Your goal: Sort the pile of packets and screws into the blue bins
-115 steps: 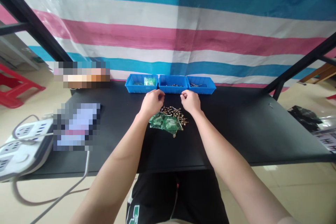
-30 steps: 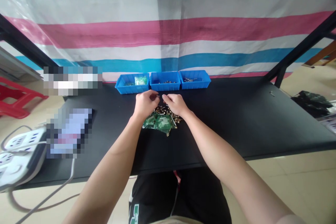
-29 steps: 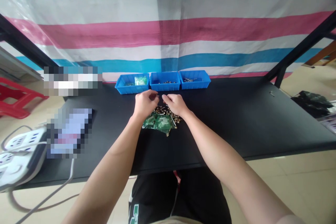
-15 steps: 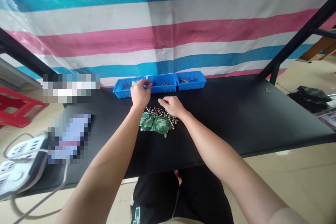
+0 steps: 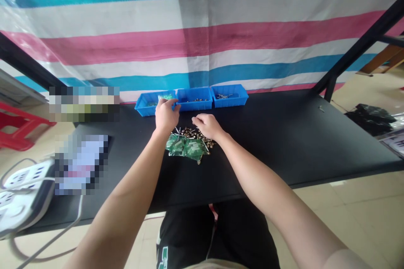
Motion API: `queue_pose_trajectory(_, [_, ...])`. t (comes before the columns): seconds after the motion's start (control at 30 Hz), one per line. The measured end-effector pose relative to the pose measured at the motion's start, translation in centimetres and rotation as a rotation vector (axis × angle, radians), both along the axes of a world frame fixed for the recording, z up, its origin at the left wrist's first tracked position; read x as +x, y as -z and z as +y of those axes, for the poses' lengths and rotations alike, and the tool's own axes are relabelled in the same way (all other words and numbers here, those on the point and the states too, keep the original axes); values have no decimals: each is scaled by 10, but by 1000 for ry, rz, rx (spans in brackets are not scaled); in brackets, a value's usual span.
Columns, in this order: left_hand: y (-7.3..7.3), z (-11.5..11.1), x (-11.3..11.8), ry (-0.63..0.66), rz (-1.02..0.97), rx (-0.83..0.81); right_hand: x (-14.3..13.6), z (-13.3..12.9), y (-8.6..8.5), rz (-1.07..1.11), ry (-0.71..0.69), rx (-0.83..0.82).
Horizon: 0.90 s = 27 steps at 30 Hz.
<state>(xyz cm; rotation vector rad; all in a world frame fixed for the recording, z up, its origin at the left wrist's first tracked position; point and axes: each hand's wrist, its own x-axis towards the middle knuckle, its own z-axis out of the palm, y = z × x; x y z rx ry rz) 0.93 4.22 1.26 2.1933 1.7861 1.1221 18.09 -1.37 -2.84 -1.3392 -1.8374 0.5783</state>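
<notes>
My left hand [image 5: 166,115] is over the front right corner of the left blue bin [image 5: 145,111], its fingers apart. Just beyond the fingertips, a green plastic packet [image 5: 166,96] shows in that bin; the hand partly covers it. My right hand [image 5: 208,126] is closed above the far side of a pile of small metal fasteners [image 5: 187,132]. Whatever its fingers may hold is hidden. Against the near side of the pile lie green packets [image 5: 193,149] with pale pieces inside.
The middle blue bin [image 5: 202,105] and right blue bin [image 5: 235,101] hold small metal parts. A power strip [image 5: 27,195] and a blurred-out flat device [image 5: 83,162] with a cable sit at the left of the black table [image 5: 268,134]. A striped sheet [image 5: 268,33] hangs behind.
My left hand's fingers have spread from a pinch, and the green packet beyond them now shows more fully. My right hand stays closed at nearly the same spot.
</notes>
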Motion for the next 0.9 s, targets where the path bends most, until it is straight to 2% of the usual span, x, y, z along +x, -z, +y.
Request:
queue_pose_trajectory(0.1, [0, -11, -7, 65, 8, -41, -2, -3, -3, -103, -25, 34])
queue_pose_trajectory(0.27, [4, -24, -9, 119, 35, -104, -5, -11, -9, -280, -41, -7])
queue_pose_trajectory(0.53, [11, -32, -1, 261, 85, -94, -8, -9, -9, -274, -20, -38])
queue_pose_trajectory(0.67, [10, -35, -2, 309, 100, -79, -6, -6, -5, -174, -19, -25])
queue_pose_trajectory(0.9, [3, -44, 4, 407, 24, -98, -5, 1, 2, 245, 49, 43])
